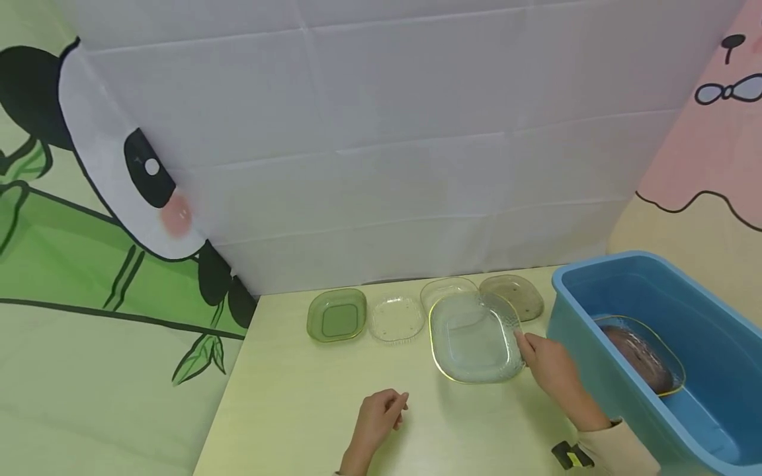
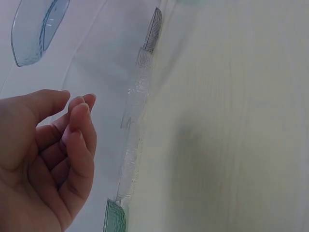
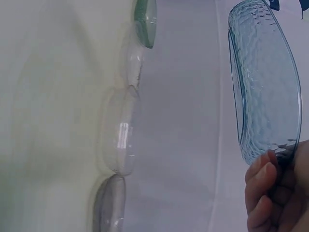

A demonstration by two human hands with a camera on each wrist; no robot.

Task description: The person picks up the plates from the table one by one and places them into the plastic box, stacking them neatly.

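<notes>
My right hand (image 1: 550,367) grips the right edge of a clear, bluish square plate (image 1: 476,340) with a gold rim. In the right wrist view, the plate (image 3: 265,82) shows a rippled surface, and the fingers curl at its lower edge. It is held up over the table, overlapping the row of dishes behind it in the head view. To the left, my left hand (image 1: 380,413) hovers with nothing in it, fingers loosely curled. That same hand (image 2: 53,154) shows thumb and fingertips close together in the left wrist view.
Along the back stand a green square dish (image 1: 336,316), a clear scalloped dish (image 1: 397,319), a clear rounded dish (image 1: 449,287) and a brownish dish (image 1: 514,296). At right, a blue tub (image 1: 571,311) holds a gold-rimmed clear dish and a dark brown one (image 1: 638,357). A white cloth backs the table.
</notes>
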